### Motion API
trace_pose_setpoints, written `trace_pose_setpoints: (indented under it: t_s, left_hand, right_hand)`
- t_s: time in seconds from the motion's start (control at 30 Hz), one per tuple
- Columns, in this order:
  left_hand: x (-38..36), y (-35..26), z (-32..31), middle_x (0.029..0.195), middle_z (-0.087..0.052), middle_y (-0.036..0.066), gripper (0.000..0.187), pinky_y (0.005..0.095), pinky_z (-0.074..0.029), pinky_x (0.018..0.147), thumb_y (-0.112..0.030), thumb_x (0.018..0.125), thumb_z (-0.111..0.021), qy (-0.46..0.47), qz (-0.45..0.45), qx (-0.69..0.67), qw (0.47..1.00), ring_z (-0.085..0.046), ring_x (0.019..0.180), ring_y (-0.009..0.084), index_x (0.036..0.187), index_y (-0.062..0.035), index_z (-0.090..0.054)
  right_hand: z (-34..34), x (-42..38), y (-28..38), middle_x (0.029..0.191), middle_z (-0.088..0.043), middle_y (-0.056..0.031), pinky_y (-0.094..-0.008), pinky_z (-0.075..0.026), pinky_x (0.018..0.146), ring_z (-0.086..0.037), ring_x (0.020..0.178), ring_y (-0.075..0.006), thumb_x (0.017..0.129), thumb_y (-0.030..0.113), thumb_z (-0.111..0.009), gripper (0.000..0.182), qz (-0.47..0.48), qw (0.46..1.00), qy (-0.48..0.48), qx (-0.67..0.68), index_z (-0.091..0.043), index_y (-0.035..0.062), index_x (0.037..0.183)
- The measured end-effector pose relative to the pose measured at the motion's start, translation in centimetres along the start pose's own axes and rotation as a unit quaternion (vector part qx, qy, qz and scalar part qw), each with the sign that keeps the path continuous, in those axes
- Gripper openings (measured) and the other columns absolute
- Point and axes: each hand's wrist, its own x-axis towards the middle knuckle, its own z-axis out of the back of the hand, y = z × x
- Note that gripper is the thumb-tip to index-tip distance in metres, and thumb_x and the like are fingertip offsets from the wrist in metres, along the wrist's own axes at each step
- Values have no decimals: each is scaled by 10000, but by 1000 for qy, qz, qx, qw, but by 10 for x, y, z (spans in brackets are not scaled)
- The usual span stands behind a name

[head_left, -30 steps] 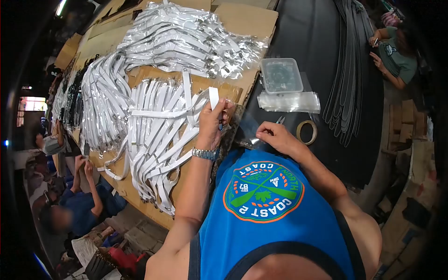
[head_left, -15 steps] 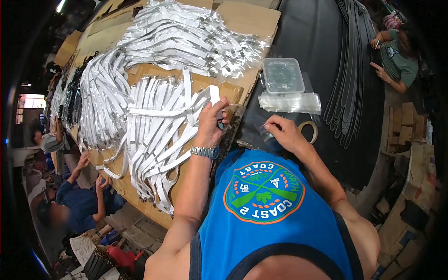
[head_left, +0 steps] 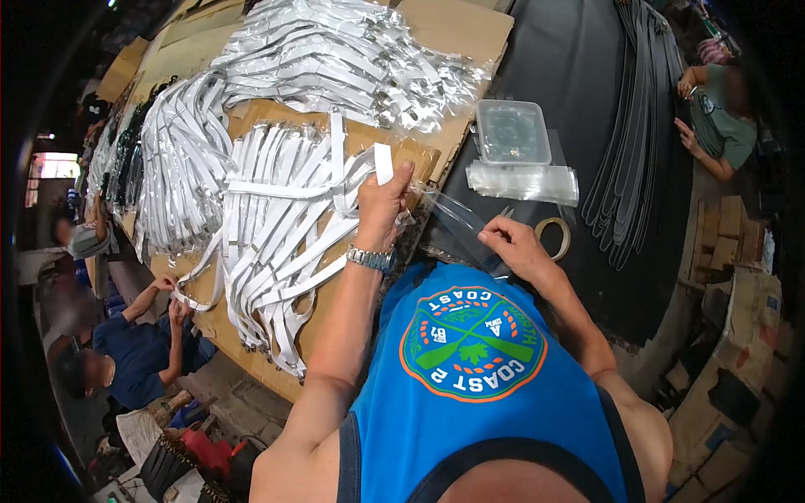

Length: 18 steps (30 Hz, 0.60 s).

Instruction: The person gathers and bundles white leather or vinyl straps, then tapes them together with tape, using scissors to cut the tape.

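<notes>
My left hand (head_left: 384, 205), wearing a metal watch, is closed around the end of a white strap (head_left: 383, 163) over the front of a strap pile. A narrow clear plastic sleeve (head_left: 457, 220) stretches from beside it to my right hand (head_left: 513, 243). My right fingers pinch the sleeve's other end. Under and left of my left hand lie many loose white straps (head_left: 277, 226) on cardboard. Whether the strap end is inside the sleeve is hidden by my left fingers.
White straps in clear plastic (head_left: 310, 63) are heaped at the back. A clear plastic box (head_left: 511, 134), a stack of clear sleeves (head_left: 524, 183) and a tape roll (head_left: 553, 239) lie on the right. Dark strips (head_left: 629, 142) hang beyond. Co-workers sit at both sides.
The clear sleeve, bunched near my right hand before, is now drawn out between both hands. My left hand has turned with its back more upward, and my right hand has shifted slightly right and down.
</notes>
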Motion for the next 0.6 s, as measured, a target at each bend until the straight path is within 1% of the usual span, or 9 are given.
trace_pose_setpoints:
  t_s: [0.1, 0.17, 0.2, 0.3, 0.33, 0.43, 0.53, 0.57, 0.6]
  left_hand:
    - [-6, -10, -6, 733, -629, -3, 244, 181, -379, 473, -249, 841, -764, 20, 14, -2, 1000, -497, 528, 40, 891, -48, -636]
    - [-9, -15, -8, 737, -621, -3, 275, 196, -383, 492, -252, 830, -775, 41, 27, -10, 999, -501, 535, 51, 936, -36, -640]
    - [-9, -17, -7, 739, -625, -1, 265, 196, -389, 501, -241, 831, -773, 44, 29, 7, 999, -506, 544, 52, 940, -34, -647]
    - [-10, -16, 3, 746, -636, 2, 236, 198, -398, 523, -215, 833, -770, 64, 36, 60, 996, -520, 569, 53, 938, -31, -665]
    - [-7, -12, 5, 749, -640, 3, 226, 198, -396, 525, -211, 832, -770, 81, 35, 76, 993, -523, 576, 53, 928, -33, -669]
    - [-6, -5, 9, 752, -644, -1, 213, 198, -391, 531, -204, 822, -778, 138, 26, 125, 982, -529, 596, 50, 908, -37, -677]
    - [-15, -5, 7, 751, -639, -9, 223, 200, -386, 537, -199, 806, -792, 165, 17, 140, 976, -526, 609, 47, 900, -32, -679]
    - [-20, -6, 7, 751, -637, -13, 229, 201, -384, 538, -197, 800, -797, 166, 15, 139, 976, -525, 612, 46, 899, -28, -679]
    - [-28, -15, 5, 783, -649, -8, 241, 205, -439, 615, -191, 787, -803, 160, 26, 142, 977, -564, 683, 54, 919, -24, -689]
  right_hand:
    - [0, 2, -7, 771, -653, -94, -324, -475, 662, -606, 713, -155, 910, 249, -631, 237, -3, 1000, 5, -4, -643, 15, 950]
    - [-2, 5, -18, 857, -664, -115, -322, -480, 737, -620, 810, -170, 925, 259, -609, 264, 25, 1000, -10, 12, -644, 9, 1002]
    - [-3, 7, -22, 900, -669, -126, -321, -483, 774, -627, 859, -177, 933, 264, -598, 279, 38, 999, -16, 20, -644, 6, 1028]
    - [-3, 30, -26, 1023, -658, -150, -311, -459, 876, -606, 999, -196, 959, 284, -557, 342, 81, 990, -71, 87, -630, -15, 1108]
    - [-4, 40, -19, 1088, -644, -160, -312, -436, 923, -579, 1070, -205, 974, 301, -536, 388, 99, 987, -64, 109, -626, -44, 1125]
    - [-16, 76, 16, 1017, -663, -111, -295, -455, 872, -596, 992, -171, 973, 302, -541, 373, 138, 979, -17, 149, -643, -41, 1078]
    - [-41, 112, 29, 920, -656, -45, -268, -460, 802, -586, 886, -120, 949, 285, -584, 323, 51, 964, 131, 227, -662, -23, 1007]
    - [-41, 120, 31, 926, -656, -43, -263, -461, 807, -583, 885, -111, 943, 274, -595, 306, 45, 962, 158, 218, -664, -15, 1020]
    - [-43, 126, 36, 933, -655, -40, -259, -461, 813, -581, 884, -102, 937, 262, -607, 291, 39, 959, 186, 210, -666, -7, 1032]
